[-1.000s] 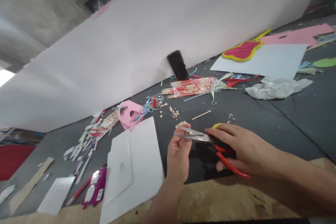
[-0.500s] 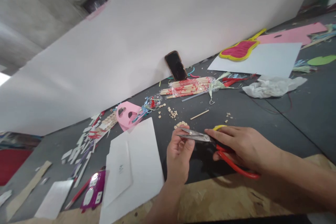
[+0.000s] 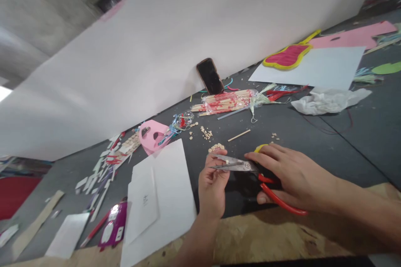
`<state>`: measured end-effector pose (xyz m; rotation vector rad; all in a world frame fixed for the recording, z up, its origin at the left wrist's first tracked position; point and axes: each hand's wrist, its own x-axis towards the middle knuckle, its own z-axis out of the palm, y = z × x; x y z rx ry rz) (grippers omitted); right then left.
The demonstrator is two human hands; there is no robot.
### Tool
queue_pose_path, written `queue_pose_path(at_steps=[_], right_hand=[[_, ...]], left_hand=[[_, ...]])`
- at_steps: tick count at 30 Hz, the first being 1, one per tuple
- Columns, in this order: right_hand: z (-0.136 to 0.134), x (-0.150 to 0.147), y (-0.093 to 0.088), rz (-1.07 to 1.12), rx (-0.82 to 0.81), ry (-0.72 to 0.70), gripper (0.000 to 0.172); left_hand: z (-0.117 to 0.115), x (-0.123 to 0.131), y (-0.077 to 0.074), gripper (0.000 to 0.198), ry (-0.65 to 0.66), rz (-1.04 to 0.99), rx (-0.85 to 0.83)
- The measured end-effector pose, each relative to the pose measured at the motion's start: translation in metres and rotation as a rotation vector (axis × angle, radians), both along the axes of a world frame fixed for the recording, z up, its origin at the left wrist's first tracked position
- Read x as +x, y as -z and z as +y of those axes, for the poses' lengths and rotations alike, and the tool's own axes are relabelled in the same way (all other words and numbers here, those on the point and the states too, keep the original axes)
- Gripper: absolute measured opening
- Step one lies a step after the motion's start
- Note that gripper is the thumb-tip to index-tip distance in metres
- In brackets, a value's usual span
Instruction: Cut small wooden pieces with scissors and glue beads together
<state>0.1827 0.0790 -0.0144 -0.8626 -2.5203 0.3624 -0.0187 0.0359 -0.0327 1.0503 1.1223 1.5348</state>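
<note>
Red-handled scissors (image 3: 242, 166), blades level, leftward

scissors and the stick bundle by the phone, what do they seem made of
The scissors have blades that look like polished steel, going by the metallic sheen; the handles look like glossy red plastic or coated metal. The sticks look like pale wood or bamboo, under clear plastic film that shows glare.

The left hand (image 3: 213, 185) stands curled upright; the right hand (image 3: 291, 177) lies palm-down just beside it.
</note>
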Motion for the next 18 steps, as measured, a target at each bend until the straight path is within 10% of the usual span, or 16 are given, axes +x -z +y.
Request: queue_pose_path(at_steps=[18], right_hand=[[0.0041, 0.0001, 0.0035, 0.049, 0.085, -0.032, 0.059]], left_hand=[[0.0000, -0.0018, 0.0026, 0.013, 0.019, 0.044, -0.050]])
